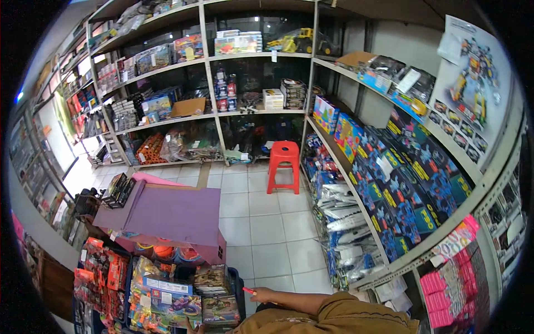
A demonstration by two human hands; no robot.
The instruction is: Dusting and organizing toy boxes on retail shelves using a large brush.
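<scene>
A slim red pen (248, 290) is pinched in my right hand (263, 295), held just beyond the right side of a dark blue crate (240, 289). At the bottom edge, a small part of my left hand (194, 328) shows, its fingers closed on the lower edge of a flat toy box (169, 301) with a purple motorcycle picture. The rest of that hand is cut off. Two stacks of military-style toy boxes (220, 309) fill the crate's right part. Bagged orange and green toys (146, 319) lie around the flat box.
Another crate with red packaged toys (105, 273) stands to the left. Behind is a purple cardboard box (172, 214) with balls under its flap. A red stool (283, 167) stands on white tiles. Shelves of dark toy boxes (400, 183) run along the right; pink packs (453, 289) hang nearer.
</scene>
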